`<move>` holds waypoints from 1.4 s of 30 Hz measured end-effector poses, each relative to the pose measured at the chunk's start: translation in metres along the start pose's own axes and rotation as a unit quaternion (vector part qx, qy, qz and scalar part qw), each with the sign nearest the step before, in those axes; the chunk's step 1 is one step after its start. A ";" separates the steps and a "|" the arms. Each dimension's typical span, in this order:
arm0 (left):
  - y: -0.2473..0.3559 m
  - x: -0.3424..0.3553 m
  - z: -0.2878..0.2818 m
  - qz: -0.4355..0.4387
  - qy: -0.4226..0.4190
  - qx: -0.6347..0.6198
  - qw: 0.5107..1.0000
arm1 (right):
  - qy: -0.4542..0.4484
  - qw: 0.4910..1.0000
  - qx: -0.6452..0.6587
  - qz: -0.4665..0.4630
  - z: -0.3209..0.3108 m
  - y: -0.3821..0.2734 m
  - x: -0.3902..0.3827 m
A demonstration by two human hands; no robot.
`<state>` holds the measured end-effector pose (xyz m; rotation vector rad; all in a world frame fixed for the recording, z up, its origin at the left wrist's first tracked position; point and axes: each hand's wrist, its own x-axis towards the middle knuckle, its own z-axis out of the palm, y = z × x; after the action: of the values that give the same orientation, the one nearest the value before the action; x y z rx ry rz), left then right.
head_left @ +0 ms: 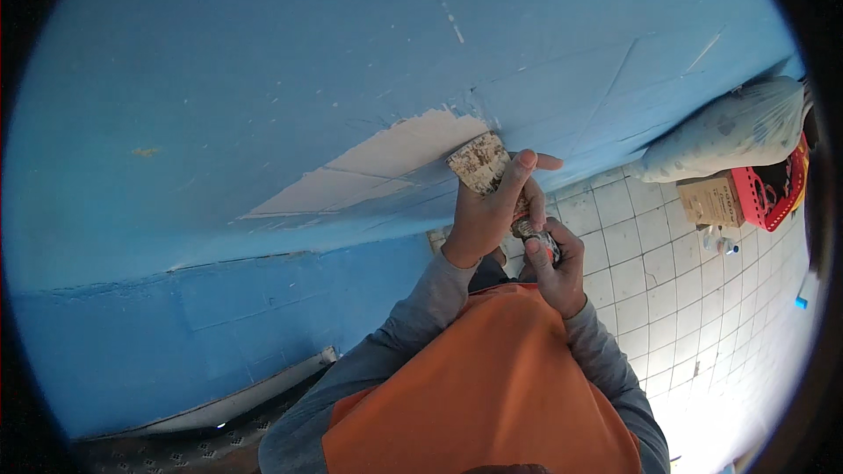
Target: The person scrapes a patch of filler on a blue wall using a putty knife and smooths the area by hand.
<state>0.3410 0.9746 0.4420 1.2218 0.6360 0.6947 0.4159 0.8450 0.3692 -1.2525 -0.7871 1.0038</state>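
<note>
Where the orange garment [492, 369] ends, nearest the wearer, the right hand [562, 270] is curled closed around the dark and orange-red handle [551, 250] of a scraper [479, 164], with the thumb laid along it. Just beyond, to the upper left, the left hand [481, 221] is partly closed about the scraper farther up, its thumb raised and one finger stretched out to the right, while the rest bend around the shaft and hide part of it. The scraper's long axis slants from the right hand at lower right to the broad, stained blade at upper left, so the left hand is nearer the blade and the right hand nearer the butt. Past the blade stands the blue wall [290, 61], whose pale bare patch [386, 162] reaches away leftward from beside the blade; whether metal and wall touch, I cannot tell. Off to the right, well apart from both hands, a cardboard box [709, 202], a pink-red basket [762, 197] and a stuffed, see-through bag [733, 132] rest over the tiled floor [628, 250].
</note>
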 end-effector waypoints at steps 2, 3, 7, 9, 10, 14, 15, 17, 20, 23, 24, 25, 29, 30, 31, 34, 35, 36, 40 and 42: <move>0.003 0.000 0.000 0.014 -0.002 0.000 1.000 | -0.001 1.000 0.007 0.004 0.000 -0.003 0.001; 0.004 0.000 -0.001 0.025 -0.005 0.001 1.000 | -0.005 1.000 0.002 0.003 0.001 -0.005 0.001; 0.010 -0.001 0.001 0.024 -0.007 -0.005 1.000 | -0.006 1.000 0.011 0.020 0.005 -0.010 -0.003; 0.013 -0.002 0.003 -0.026 -0.001 0.002 1.000 | -0.008 0.999 0.021 0.038 0.006 -0.011 -0.004; 0.014 -0.002 0.003 -0.017 0.001 -0.006 1.000 | -0.011 0.999 0.017 0.034 0.006 -0.012 -0.004; 0.019 -0.003 0.006 -0.009 0.004 -0.008 1.000 | -0.022 0.999 0.005 0.022 0.005 -0.017 -0.005; 0.020 -0.002 0.006 0.008 -0.005 -0.019 1.000 | -0.024 0.999 0.006 0.024 0.006 -0.019 -0.006; 0.022 -0.003 0.006 0.005 -0.003 -0.020 1.000 | -0.017 0.999 0.014 0.036 0.008 -0.024 -0.005; 0.025 0.000 0.004 0.037 -0.021 -0.020 0.999 | -0.022 0.999 0.028 0.036 0.009 -0.032 -0.006; 0.028 -0.002 0.006 0.037 -0.020 -0.019 0.999 | -0.025 0.998 0.032 0.041 0.007 -0.040 -0.007; 0.029 -0.001 0.006 0.024 -0.011 -0.015 1.000 | -0.024 0.998 0.024 0.044 0.007 -0.041 -0.007; 0.029 -0.002 0.007 0.026 -0.010 -0.016 0.999 | -0.022 0.999 0.009 0.044 0.007 -0.042 -0.008; 0.031 -0.002 0.009 0.057 -0.009 -0.009 0.998 | -0.022 0.999 0.012 0.042 0.008 -0.043 -0.009; 0.032 -0.003 0.009 0.052 -0.002 -0.025 0.998 | -0.024 0.998 0.013 0.048 0.008 -0.044 -0.010; 0.032 -0.004 0.008 0.061 -0.008 -0.026 0.998 | -0.023 0.998 0.021 0.052 0.009 -0.044 -0.011; 0.033 -0.005 0.007 0.022 -0.013 -0.014 1.000 | -0.017 0.998 0.031 0.054 0.011 -0.046 -0.012; 0.032 -0.005 0.007 0.026 -0.020 -0.002 0.999 | -0.015 0.997 0.039 0.068 0.011 -0.047 -0.012; 0.032 -0.005 0.007 0.025 -0.025 0.010 0.999 | -0.017 0.997 0.036 0.064 0.011 -0.047 -0.011; 0.031 -0.003 0.009 0.056 -0.033 -0.012 0.998 | -0.019 0.998 0.008 0.060 0.008 -0.051 -0.013; 0.029 -0.003 0.008 0.010 -0.020 -0.015 1.000 | -0.021 0.997 0.026 0.064 0.007 -0.050 -0.014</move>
<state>0.3413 0.9726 0.4724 1.2121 0.5791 0.6918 0.4130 0.8340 0.4205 -1.2516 -0.7151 1.1496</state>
